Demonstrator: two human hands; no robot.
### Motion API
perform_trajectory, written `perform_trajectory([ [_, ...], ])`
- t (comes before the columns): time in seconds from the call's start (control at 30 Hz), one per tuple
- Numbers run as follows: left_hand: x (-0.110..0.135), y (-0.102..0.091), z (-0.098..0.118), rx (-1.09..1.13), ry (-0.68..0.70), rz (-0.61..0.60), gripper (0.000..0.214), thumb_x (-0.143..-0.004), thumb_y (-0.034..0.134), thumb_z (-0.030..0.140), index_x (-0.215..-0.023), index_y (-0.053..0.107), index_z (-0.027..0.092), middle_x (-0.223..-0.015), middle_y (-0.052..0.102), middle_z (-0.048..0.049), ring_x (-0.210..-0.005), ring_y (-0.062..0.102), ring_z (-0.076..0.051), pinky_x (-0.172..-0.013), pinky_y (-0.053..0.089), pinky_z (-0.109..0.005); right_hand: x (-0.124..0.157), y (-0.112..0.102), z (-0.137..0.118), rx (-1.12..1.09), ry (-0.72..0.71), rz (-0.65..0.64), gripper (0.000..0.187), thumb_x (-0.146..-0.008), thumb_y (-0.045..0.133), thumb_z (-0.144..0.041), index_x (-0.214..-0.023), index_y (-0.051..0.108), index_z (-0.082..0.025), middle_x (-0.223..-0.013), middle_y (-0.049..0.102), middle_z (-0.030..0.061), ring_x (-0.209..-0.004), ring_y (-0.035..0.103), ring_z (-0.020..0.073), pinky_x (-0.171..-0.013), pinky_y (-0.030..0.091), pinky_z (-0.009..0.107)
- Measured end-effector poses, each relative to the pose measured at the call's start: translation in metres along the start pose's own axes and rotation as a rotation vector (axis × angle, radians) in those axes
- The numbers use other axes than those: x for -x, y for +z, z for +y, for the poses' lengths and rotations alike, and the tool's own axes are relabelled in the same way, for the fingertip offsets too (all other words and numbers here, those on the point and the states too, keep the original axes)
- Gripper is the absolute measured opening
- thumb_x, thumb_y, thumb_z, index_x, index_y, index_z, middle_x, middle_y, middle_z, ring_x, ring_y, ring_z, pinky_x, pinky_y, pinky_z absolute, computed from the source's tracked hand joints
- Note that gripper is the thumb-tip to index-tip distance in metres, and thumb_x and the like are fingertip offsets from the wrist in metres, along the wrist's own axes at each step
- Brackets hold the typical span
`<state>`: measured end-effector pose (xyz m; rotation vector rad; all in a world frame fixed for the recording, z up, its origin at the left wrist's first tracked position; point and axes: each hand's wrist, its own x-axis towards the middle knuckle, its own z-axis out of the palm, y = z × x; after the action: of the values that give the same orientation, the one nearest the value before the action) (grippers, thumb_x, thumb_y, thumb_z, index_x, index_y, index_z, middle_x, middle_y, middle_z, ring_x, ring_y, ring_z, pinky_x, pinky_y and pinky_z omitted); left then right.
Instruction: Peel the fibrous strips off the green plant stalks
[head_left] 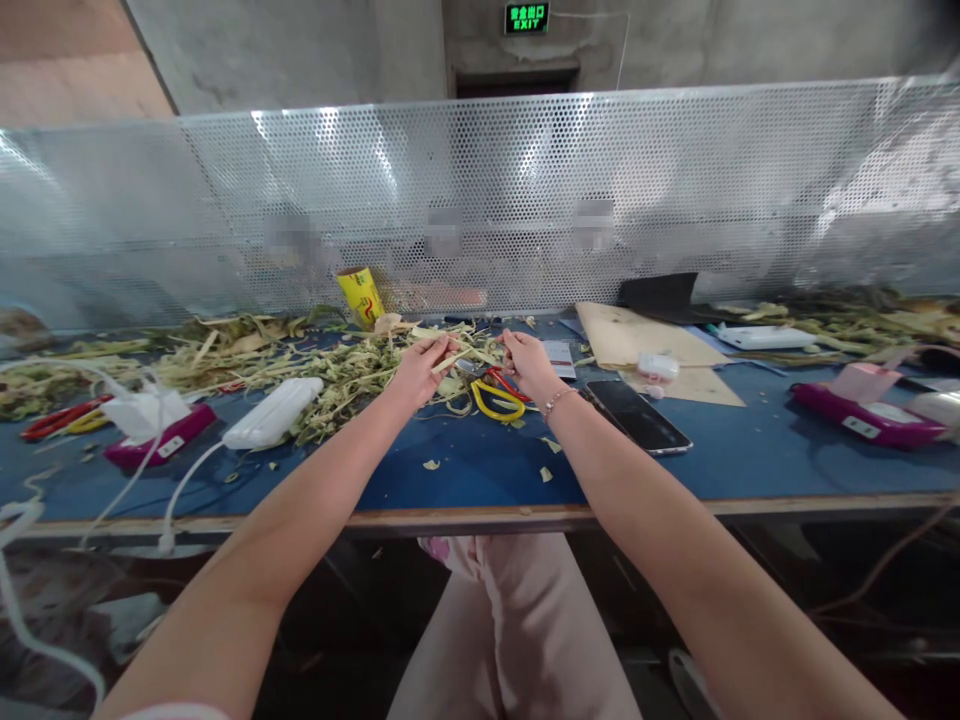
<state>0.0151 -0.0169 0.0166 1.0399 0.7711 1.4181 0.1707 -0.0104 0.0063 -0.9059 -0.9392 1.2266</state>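
My left hand point(426, 370) is closed, thumb and fingers pinching a pale green dried plant stem point(448, 360) above the table. Close by on the right, my right hand point(526, 362) is also closed, its thumb and forefinger pressed together near the loose strands between the hands. What it grips is too small to make out. Below and between them lie scissors point(498, 402) with yellow and red handles. A heap of dried plant stems point(352, 370) spreads left of and behind my left hand. Small plant scraps point(546, 474) dot the blue table point(465, 470).
A black phone point(637, 415), a white earbud case point(658, 368) and brown paper point(637, 340) lie at right. Purple power strips point(161, 440) sit on both sides, with a white power bank point(274, 412) and cables at left. A yellow can point(360, 297) stands before the perforated metal screen point(480, 200).
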Motion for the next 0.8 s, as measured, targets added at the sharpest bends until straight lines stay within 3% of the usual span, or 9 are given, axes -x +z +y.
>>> perform_trajectory([
  [0.13, 0.002, -0.002, 0.000, -0.066, 0.039, -0.059, 0.015, -0.067, 0.069, 0.024, -0.066, 0.061, 0.011, -0.053, 0.051, 0.0025, -0.045, 0.044, -0.003, -0.042, 0.037, -0.014, 0.000, 0.001, 0.000, 0.051, -0.025, -0.006, 0.022, -0.085, 0.047, -0.025, -0.066, 0.050, -0.016, -0.041, 0.031, -0.0102, -0.033, 0.025, 0.0021, -0.035, 0.021, 0.016],
  [0.33, 0.005, -0.003, -0.004, -0.279, -0.082, -0.165, 0.020, -0.065, 0.070, 0.029, -0.066, 0.057, 0.014, -0.046, 0.042, 0.0055, -0.039, 0.037, -0.003, -0.038, 0.032, -0.014, -0.002, 0.001, 0.000, 0.046, -0.087, 0.001, 0.023, -0.080, 0.055, -0.032, -0.065, 0.051, -0.016, -0.043, 0.033, -0.0090, -0.037, 0.028, 0.0034, -0.037, 0.025, 0.018],
  [0.5, 0.008, -0.001, -0.001, -0.224, -0.116, -0.312, 0.017, -0.073, 0.063, 0.029, -0.075, 0.052, 0.016, -0.060, 0.056, 0.0007, -0.041, 0.044, -0.005, -0.038, 0.035, -0.017, -0.006, -0.002, -0.001, -0.022, -0.085, 0.029, 0.022, -0.081, 0.053, -0.031, -0.064, 0.050, -0.017, -0.045, 0.031, -0.0088, -0.038, 0.028, 0.0029, -0.038, 0.025, 0.017],
  [0.63, 0.009, 0.002, 0.001, -0.192, -0.150, -0.209, 0.021, -0.078, 0.056, 0.028, -0.072, 0.039, 0.019, -0.071, 0.062, 0.0000, -0.043, 0.052, -0.007, -0.043, 0.043, -0.020, -0.009, -0.004, -0.001, -0.095, -0.078, 0.064, 0.021, -0.084, 0.049, -0.027, -0.065, 0.049, -0.017, -0.046, 0.031, -0.0086, -0.039, 0.029, 0.0028, -0.040, 0.029, 0.016],
  [0.8, 0.005, 0.005, -0.003, -0.276, -0.195, 0.004, 0.014, -0.080, 0.054, 0.024, -0.078, 0.040, 0.019, -0.062, 0.059, 0.0006, -0.046, 0.059, -0.011, -0.050, 0.049, -0.024, -0.011, -0.005, -0.001, -0.168, -0.096, 0.093, 0.022, -0.084, 0.047, -0.025, -0.064, 0.049, -0.017, -0.047, 0.032, -0.0081, -0.041, 0.031, 0.0032, -0.043, 0.033, 0.016],
])
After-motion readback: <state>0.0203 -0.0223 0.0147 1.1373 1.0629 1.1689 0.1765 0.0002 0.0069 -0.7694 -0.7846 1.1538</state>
